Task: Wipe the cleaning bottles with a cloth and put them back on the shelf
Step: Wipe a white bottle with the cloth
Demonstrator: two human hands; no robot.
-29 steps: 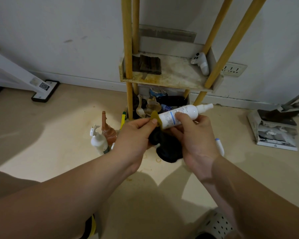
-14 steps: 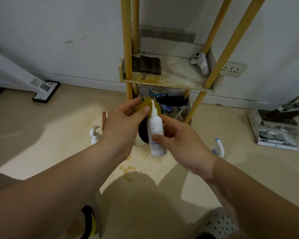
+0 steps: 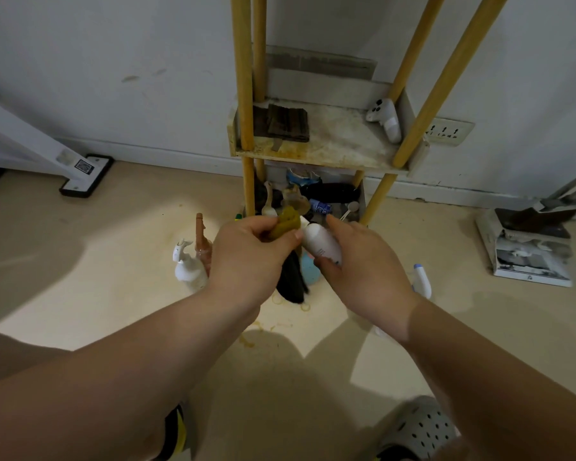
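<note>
white bottle (image 3: pixel 321 244) — upright before, now tilted — gripped by right hand (image 3: pixel 369 274); left hand (image 3: pixel 246 257) pinches cloth (image 3: pixel 285 222) at its tip.

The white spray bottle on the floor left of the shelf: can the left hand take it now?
Probably not yet. The left hand grips the cloth against the small white bottle in the right hand. Nothing seems to block the way to the spray bottle.
</note>
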